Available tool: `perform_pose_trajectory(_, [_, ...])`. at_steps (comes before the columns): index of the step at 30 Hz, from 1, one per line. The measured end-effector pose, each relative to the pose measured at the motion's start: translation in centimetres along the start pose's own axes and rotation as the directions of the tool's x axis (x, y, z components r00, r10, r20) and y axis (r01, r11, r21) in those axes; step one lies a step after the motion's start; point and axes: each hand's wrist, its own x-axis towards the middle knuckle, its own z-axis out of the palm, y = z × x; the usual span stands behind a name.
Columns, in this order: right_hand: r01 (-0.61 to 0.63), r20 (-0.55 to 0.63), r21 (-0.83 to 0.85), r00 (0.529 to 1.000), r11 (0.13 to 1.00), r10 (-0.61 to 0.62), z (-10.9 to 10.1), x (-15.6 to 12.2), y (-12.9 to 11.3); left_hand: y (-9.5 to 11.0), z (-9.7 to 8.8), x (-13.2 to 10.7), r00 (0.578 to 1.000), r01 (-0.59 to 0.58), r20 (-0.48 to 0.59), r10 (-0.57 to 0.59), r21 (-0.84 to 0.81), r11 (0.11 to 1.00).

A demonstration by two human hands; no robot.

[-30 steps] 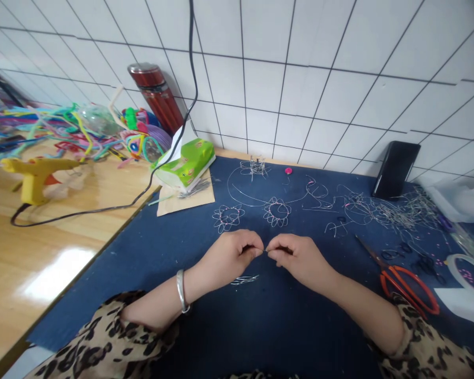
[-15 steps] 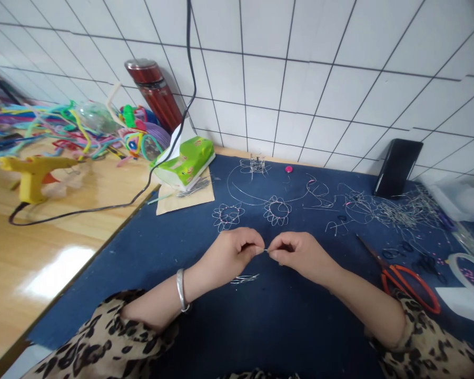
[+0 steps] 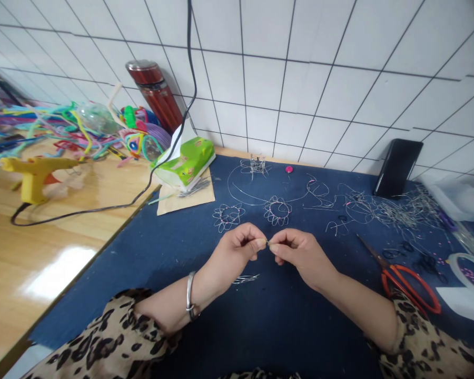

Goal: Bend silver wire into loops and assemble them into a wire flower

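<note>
My left hand [image 3: 239, 255] and my right hand [image 3: 302, 255] meet fingertip to fingertip over the dark blue mat [image 3: 296, 326]. Both are closed in a pinch on one short, thin piece of wire [image 3: 267, 242], of which only a sliver shows between the fingertips. Beneath and beside my left hand lies a small bundle of cut wires [image 3: 247, 279]. Just beyond the hands rest two flower-shaped wire rings, a left ring [image 3: 229, 216] and a right ring [image 3: 278, 211], both with small pink spots.
Orange-handled scissors [image 3: 408, 281] lie to the right, near a tangle of wire [image 3: 403, 208] and an upright phone [image 3: 398, 168]. At the back stand a wire piece [image 3: 257, 166] and a green tissue pack [image 3: 187, 160]. A yellow glue gun [image 3: 33, 176] with its cord is at left.
Both hands have risen slightly from the mat and turned a little, still pinching together. My left forearm has shifted right. The things on the mat have stayed put.
</note>
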Motion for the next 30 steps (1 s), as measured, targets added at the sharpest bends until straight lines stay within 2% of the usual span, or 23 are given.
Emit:
perform_pose_trajectory(3, [0.006,0.005,-0.061,1.0,0.998,-0.006,-0.1,0.1,-0.2,0.4,-0.4,0.1,0.998,0.019,0.064,-0.022,0.043,0.999])
perform_pose_trajectory(5, [0.006,0.024,-0.12,1.0,0.993,-0.003,-0.2,0.1,-0.3,0.7,-0.9,0.2,0.991,-0.021,0.136,-0.004,0.179,0.984])
perform_pose_trajectory(7, [0.008,0.035,-0.166,0.999,0.986,-0.002,-0.2,0.1,-0.3,1.0,-1.4,0.2,0.979,-0.164,0.18,0.101,0.376,0.912])
perform_pose_trajectory(9, [0.009,0.032,-0.193,0.999,0.981,-0.003,-0.1,0.1,-0.2,1.3,-1.7,0.0,0.951,-0.308,0.201,0.235,0.54,0.783])
perform_pose_trajectory(11, [0.009,0.023,-0.209,1.0,0.978,-0.004,0.0,0.1,-0.1,1.3,-1.7,-0.2,0.926,-0.374,0.212,0.311,0.623,0.687])
perform_pose_trajectory(13, [0.011,0.014,-0.218,1.0,0.976,-0.009,0.1,0.0,0.0,1.2,-1.7,-0.3,0.923,-0.378,0.208,0.322,0.637,0.672])
perform_pose_trajectory(17, [0.035,0.001,-0.191,0.999,0.981,-0.035,0.1,0.0,-0.1,0.6,-1.5,-0.1,0.951,-0.308,0.137,0.278,0.517,0.799])
perform_pose_trajectory(22, [0.036,-0.026,-0.051,0.999,0.998,-0.038,0.2,-0.1,0.0,-0.3,-0.7,0.2,0.994,-0.105,0.049,0.096,0.265,0.958])
perform_pose_trajectory(26, [0.021,-0.05,0.075,0.999,0.997,-0.018,0.4,0.0,0.4,-0.4,0.1,0.0,0.999,0.017,0.026,-0.019,0.072,0.997])
perform_pose_trajectory(30, [0.008,-0.094,0.165,0.996,0.986,0.008,0.9,0.1,0.8,-0.5,0.7,-0.1,0.995,0.1,0.002,-0.1,-0.09,0.991])
